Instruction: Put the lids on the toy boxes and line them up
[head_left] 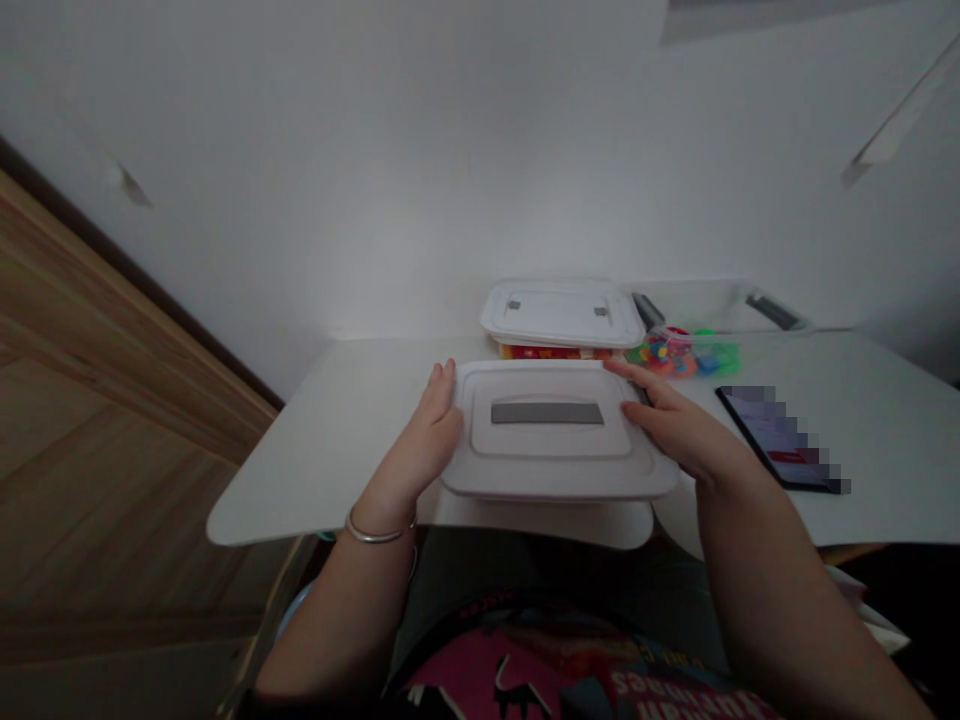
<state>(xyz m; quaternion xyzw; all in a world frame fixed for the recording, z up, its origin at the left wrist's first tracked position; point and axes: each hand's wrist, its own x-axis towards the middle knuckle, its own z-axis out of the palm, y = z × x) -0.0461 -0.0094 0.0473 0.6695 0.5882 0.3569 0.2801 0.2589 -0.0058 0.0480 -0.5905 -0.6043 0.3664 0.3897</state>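
both hands flank white lid (pixel 559 430) on table (pixel 337 440)

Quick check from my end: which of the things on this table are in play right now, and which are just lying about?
In play:
- white lidded box with a grey handle
- left hand against its left edge
- right hand on its right edge

Lying about:
- second white box behind it
- colourful small toys
- tablet
- clear tub at the back
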